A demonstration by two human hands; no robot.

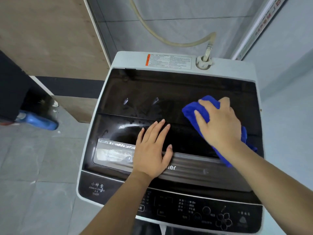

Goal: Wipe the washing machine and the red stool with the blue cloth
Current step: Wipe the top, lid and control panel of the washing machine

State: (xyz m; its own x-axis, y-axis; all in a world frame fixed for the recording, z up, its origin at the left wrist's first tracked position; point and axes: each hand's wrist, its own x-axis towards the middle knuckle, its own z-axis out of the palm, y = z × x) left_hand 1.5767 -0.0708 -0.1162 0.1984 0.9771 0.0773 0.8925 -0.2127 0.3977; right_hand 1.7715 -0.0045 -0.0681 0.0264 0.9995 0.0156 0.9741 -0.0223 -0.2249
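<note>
Glossy dark lid [152, 92] on the washing machine [237, 70], fluffy blue cloth [191, 112], matt grey floor tiles [33, 158]

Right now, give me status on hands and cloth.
Left hand flat on washing machine lid. Right hand presses blue cloth on lid. Red stool unseen. Hose at rear.
</note>
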